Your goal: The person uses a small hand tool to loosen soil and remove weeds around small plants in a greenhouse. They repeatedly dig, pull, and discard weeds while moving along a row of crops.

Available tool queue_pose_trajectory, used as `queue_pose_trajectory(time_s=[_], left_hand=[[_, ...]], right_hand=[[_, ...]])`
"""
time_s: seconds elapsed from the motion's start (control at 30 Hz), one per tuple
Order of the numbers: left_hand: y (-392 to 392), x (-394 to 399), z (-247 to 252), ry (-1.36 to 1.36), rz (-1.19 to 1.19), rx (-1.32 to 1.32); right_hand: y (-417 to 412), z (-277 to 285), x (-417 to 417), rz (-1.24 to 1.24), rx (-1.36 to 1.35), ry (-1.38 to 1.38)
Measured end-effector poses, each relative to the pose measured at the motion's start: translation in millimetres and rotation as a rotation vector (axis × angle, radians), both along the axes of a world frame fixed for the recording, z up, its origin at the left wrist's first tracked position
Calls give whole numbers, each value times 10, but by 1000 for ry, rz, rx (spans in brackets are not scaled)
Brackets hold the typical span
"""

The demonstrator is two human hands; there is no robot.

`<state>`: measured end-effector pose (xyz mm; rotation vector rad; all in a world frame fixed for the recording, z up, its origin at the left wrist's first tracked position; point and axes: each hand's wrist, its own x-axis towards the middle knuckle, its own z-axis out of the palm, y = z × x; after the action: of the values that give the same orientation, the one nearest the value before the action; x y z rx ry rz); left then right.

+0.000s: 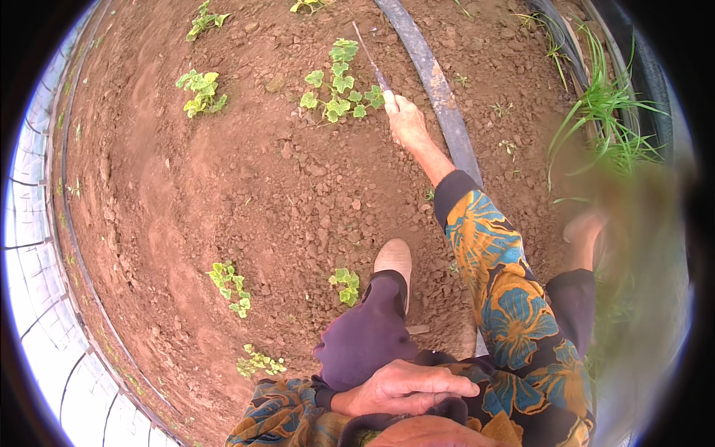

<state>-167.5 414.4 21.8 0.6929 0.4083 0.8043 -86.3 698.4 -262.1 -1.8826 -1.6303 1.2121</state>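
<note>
My right hand (406, 120) reaches out ahead, closed around the handle of a thin rod-like tool (367, 51) with a dark section above the grip. The tool points away from me over the soil, just right of a leafy young vine plant (341, 84). The plant's lowest right leaves are close to my knuckles. My left hand (410, 385) rests against my body near my lap, palm inward, with its fingers extended together. Nothing shows in it, though its palm is hidden.
A dark flat hose (441, 95) runs along the soil beside my right arm. Small vine plants (201, 92) stand to the left, others (345, 285) near my shoe (392, 260). Long grass (606, 112) grows at right. A blurred green shape covers the lower right. A greenhouse wall (33, 234) curves at far left.
</note>
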Motion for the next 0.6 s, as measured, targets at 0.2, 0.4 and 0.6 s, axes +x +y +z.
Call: queue_pose_trajectory(time_s=[0.2, 0.4, 0.6], left_hand=[[28, 36, 46, 6, -19, -43], [-2, 59, 31, -4, -20, -21], [-5, 31, 24, -24, -8, -13]], right_hand=[[-311, 8, -237, 55, -31, 20], [-1096, 170, -159, 302, -77, -8], [-782, 321, -55, 201, 43, 73]])
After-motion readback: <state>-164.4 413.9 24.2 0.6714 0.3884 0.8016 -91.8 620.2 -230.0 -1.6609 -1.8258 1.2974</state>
